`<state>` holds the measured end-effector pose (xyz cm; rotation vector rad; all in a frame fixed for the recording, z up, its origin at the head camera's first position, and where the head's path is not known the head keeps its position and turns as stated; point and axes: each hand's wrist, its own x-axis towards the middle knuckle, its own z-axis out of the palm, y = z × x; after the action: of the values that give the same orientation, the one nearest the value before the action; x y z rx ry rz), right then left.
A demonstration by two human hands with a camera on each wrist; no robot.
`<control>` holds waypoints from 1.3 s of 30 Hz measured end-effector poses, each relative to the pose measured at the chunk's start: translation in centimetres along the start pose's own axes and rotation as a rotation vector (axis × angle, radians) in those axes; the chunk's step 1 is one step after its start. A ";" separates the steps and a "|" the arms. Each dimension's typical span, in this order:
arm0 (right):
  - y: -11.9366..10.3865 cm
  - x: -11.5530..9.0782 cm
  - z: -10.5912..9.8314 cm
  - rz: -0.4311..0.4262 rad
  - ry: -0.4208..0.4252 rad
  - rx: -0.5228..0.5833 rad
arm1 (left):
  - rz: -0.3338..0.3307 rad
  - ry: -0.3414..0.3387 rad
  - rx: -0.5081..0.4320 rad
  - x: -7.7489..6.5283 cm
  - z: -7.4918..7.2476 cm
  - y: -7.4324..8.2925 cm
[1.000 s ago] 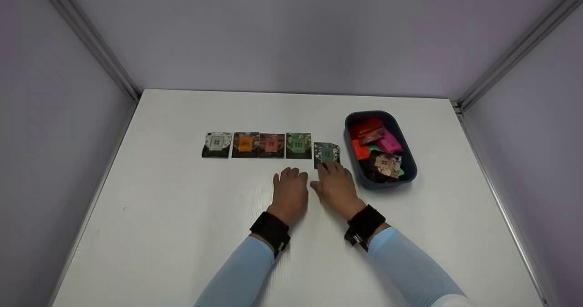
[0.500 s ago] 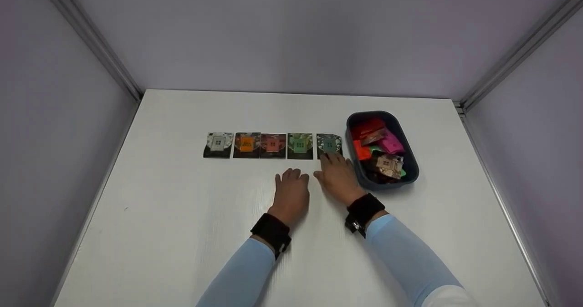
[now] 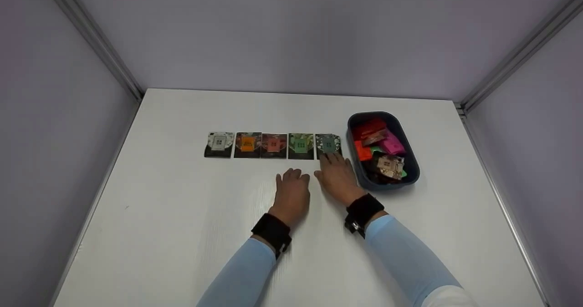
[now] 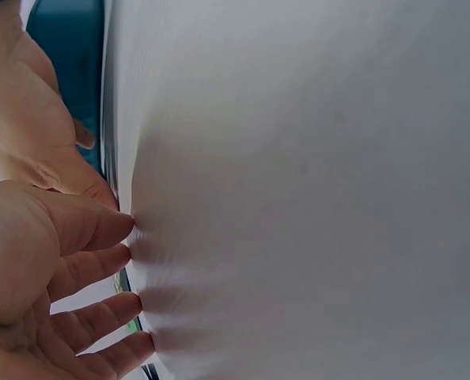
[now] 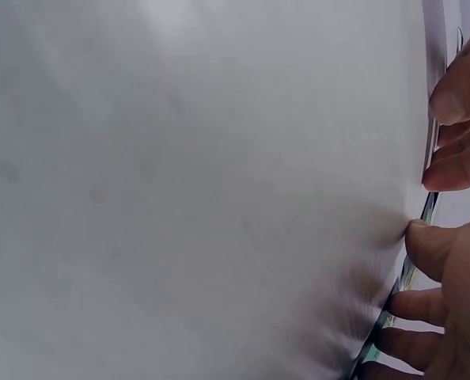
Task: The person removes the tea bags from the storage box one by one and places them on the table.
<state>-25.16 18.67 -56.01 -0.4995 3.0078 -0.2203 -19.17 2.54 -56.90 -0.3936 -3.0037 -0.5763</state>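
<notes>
Five small printed packets lie in a row on the white table: a white-and-black packet [image 3: 219,144], an orange-marked one, a red-marked packet [image 3: 274,145], a light green packet [image 3: 301,145] and a dark green packet [image 3: 328,143] at the right end. My right hand [image 3: 338,178] rests its fingertips on the lower edge of the dark green packet, fingers extended. To its left, my left hand [image 3: 292,195] touches the bare table with its fingertips, below the red and light green packets. It holds nothing. In the left wrist view, the left fingertips [image 4: 144,342] press on the tabletop.
Right of the row stands a dark blue-grey bin [image 3: 415,174] holding several loose packets, among them a pink packet [image 3: 392,143] and a brown-and-beige packet [image 3: 390,166]. Grey panels [image 3: 291,33] enclose the table at the back and sides.
My right hand has slid the dark green packet away from me, level with the row, and then shifted it slightly left. My left hand has stayed nearly still.
</notes>
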 end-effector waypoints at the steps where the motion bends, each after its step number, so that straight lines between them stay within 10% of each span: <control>1: 0.0 0.0 0.0 0.001 0.001 0.000 | 0.003 0.003 0.003 0.0 0.0 0.0; 9: -0.5 -0.3 0.0 -0.008 0.048 -0.002 | -0.004 -0.013 0.005 0.0 0.1 0.0; 23: -1.3 -3.4 1.3 -0.093 0.364 0.251 | -0.051 0.049 -0.001 -0.6 -0.1 -1.3; 30: 0.7 -5.5 -1.5 -0.050 0.411 0.393 | -0.053 0.111 -0.082 -2.2 -1.4 -2.5; 39: 6.6 -6.8 -6.0 0.075 0.339 0.262 | -0.002 0.202 -0.127 -3.6 -2.2 -3.4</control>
<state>-21.48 27.86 -50.73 -0.3539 3.2367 -0.7527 -16.56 -2.14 -56.48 -0.3176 -2.7846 -0.7599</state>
